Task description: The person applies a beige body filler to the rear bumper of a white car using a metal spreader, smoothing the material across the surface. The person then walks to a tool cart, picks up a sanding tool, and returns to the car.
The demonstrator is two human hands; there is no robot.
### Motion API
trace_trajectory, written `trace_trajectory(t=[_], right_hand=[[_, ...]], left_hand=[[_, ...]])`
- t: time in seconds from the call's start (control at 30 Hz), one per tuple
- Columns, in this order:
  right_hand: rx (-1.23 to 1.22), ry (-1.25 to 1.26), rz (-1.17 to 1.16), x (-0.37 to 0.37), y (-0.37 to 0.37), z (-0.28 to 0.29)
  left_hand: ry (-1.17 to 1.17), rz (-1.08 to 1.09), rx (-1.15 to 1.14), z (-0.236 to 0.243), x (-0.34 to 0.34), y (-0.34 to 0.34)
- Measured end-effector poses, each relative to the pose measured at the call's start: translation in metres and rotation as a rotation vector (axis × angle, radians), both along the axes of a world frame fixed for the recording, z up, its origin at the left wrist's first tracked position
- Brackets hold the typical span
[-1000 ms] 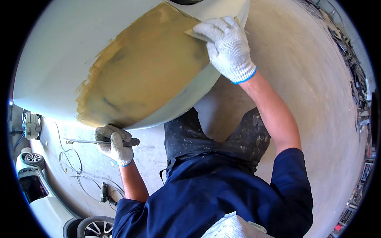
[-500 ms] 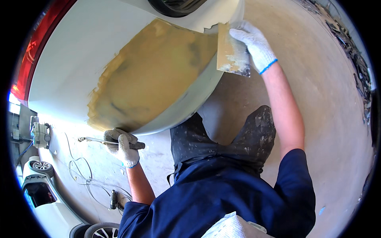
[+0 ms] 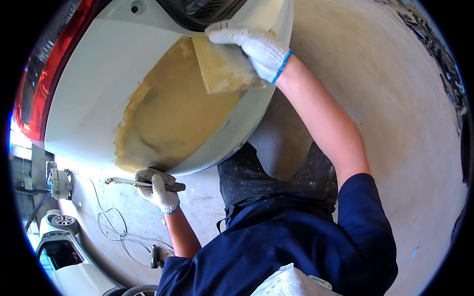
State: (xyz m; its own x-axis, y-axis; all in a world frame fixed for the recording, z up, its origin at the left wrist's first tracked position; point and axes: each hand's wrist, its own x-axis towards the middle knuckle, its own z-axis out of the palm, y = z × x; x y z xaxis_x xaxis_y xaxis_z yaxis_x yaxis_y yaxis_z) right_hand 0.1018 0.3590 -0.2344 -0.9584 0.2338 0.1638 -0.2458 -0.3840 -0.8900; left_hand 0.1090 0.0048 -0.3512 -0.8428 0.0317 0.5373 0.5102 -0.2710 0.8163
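In the head view, a white car bumper [image 3: 84, 79] carries an irregular patch of yellowish filler [image 3: 163, 113]. My right hand [image 3: 252, 47], in a white knit glove with a blue cuff, grips a flat spreader [image 3: 222, 74] smeared with filler, against the upper right of the patch. My left hand [image 3: 158, 190], in a grubby knit glove, holds a long, thin tool with a dark handle [image 3: 175, 187] just below the bumper's lower edge; yellowish residue sits at its far end.
A red tail light [image 3: 42, 93] borders the bumper. On the concrete floor [image 3: 375, 123] lie hoses and a power tool [image 3: 155, 256]. Another white car [image 3: 74, 261] stands at lower left, below a grey machine [image 3: 60, 182]. Dark clutter [image 3: 439, 59] lines the right wall.
My right hand with the spreader has moved left from the bumper's right edge onto the patch. The view has shifted, showing more tail light. My left hand still holds its tool.
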Motion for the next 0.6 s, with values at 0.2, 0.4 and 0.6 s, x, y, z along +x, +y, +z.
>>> trace_trajectory(t=[0.2,0.4,0.6], right_hand=[[0.196,0.128,-0.229,0.012,0.114,-0.028],[0.062,0.018,-0.272,0.069,0.104,-0.032],[0.071,0.134,-0.341,0.097,0.055,-0.014]], left_hand=[[0.010,-0.012,0.001,-0.001,0.000,0.000],[-0.073,0.102,-0.043,0.000,0.005,-0.004],[-0.488,-0.234,-0.627,0.085,0.052,0.061]])
